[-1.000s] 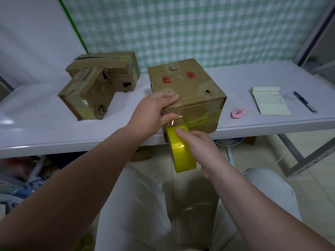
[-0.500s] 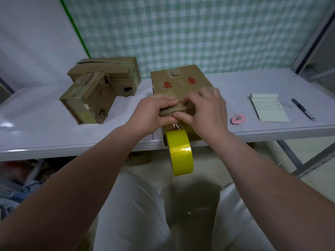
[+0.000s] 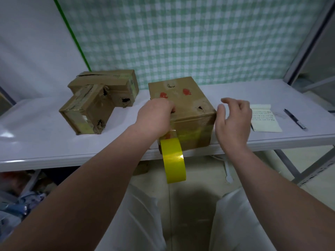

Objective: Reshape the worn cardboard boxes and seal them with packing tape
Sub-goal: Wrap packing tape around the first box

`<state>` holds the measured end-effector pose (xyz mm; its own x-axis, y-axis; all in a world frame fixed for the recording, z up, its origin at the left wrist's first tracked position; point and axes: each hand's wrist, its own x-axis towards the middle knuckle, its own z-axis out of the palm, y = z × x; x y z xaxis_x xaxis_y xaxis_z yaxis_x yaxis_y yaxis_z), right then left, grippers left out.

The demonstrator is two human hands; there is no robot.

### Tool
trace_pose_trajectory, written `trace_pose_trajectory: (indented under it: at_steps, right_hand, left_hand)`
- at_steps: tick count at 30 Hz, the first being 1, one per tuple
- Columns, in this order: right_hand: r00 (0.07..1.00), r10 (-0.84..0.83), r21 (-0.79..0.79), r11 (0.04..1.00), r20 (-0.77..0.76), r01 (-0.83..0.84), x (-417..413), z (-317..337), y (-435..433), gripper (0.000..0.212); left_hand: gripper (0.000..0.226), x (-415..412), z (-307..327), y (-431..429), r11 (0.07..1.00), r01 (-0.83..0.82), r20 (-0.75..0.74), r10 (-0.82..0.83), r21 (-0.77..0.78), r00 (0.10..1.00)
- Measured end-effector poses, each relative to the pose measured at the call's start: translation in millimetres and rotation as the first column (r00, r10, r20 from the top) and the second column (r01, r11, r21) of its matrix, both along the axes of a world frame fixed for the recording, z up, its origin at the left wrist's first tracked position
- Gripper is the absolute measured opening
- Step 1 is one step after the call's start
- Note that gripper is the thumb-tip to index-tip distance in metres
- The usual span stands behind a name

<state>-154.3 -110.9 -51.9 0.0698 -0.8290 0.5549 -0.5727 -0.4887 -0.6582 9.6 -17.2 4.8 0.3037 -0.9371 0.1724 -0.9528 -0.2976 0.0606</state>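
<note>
White bench (image 3: 36, 142) spans view. Worn cardboard box (image 3: 188, 98) sits at its front edge, before you. Second box (image 3: 112, 82) and third box (image 3: 87, 113) lie to left, touching. Your left hand (image 3: 155, 113) presses on cardboard box top, near front-left corner. Your right hand (image 3: 233, 122) hovers just beside its right side, fingers loose, holding nothing. Yellow tape roll (image 3: 174, 160) hangs from box front, below bench edge. Notepad (image 3: 264, 120), pen (image 3: 295, 119) at right.

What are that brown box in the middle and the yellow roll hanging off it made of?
The box looks like corrugated cardboard: matte brown, creased and holed, with glossy tape over parts. The yellow roll seems to be plastic packing tape: smooth and shiny, with a bright glare.
</note>
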Motion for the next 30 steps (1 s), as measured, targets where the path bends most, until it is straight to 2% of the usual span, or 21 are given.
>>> trace_pose_trajectory:
  at_steps: [2,5,8,11,13,17,21,23,26,30]
  right_hand:
    - [0.986,-0.035,0.163,0.985,-0.165,0.062,-8,-8,-16,0.033]
    - [0.896,0.091,0.414,0.904,-0.435,0.109,-18,-21,-34,0.041]
    - [0.792,0.183,0.491,0.855,-0.582,0.164,-21,-31,-42,0.042]
    - [0.691,0.216,0.474,0.856,-0.689,0.205,-18,-39,-46,0.036]
    - [0.684,0.19,0.437,0.876,-0.704,0.205,-18,-44,-48,0.037]
    - [0.752,0.164,0.418,0.894,-0.639,0.16,-18,-45,-48,0.035]
    - [0.795,0.143,0.465,0.865,-0.59,0.189,-16,-41,-48,0.033]
    - [0.795,0.155,0.493,0.847,-0.587,0.198,-16,-40,-48,0.034]
    - [0.743,0.191,0.456,0.874,-0.641,0.169,-15,-40,-50,0.032]
    - [0.774,0.244,0.497,0.862,-0.585,0.103,-18,-38,-43,0.025]
  left_hand:
    - [0.033,-6,1,-4,0.999,-0.027,0.036,0.027,0.021,0.999]
    - [0.03,-8,1,-6,0.999,-0.044,0.044,0.043,0.021,0.998]
    - [0.028,-9,1,-5,0.999,-0.044,0.029,0.043,0.018,0.999]
    - [0.028,-12,4,-4,0.998,-0.054,-0.007,0.055,0.036,0.998]
    - [0.028,-14,5,-4,0.997,-0.062,-0.018,0.063,0.039,0.998]
    - [0.027,-16,4,-5,0.997,-0.072,-0.013,0.072,0.017,0.997]
    - [0.032,-17,2,-4,0.998,-0.066,-0.014,0.066,0.003,0.998]
    - [0.036,-16,1,-3,0.998,-0.064,-0.021,0.064,0.003,0.998]
    - [0.04,-16,0,-1,0.998,-0.056,-0.04,0.056,-0.005,0.998]
    - [0.043,-13,-2,0,0.998,-0.049,-0.079,0.046,-0.039,0.996]
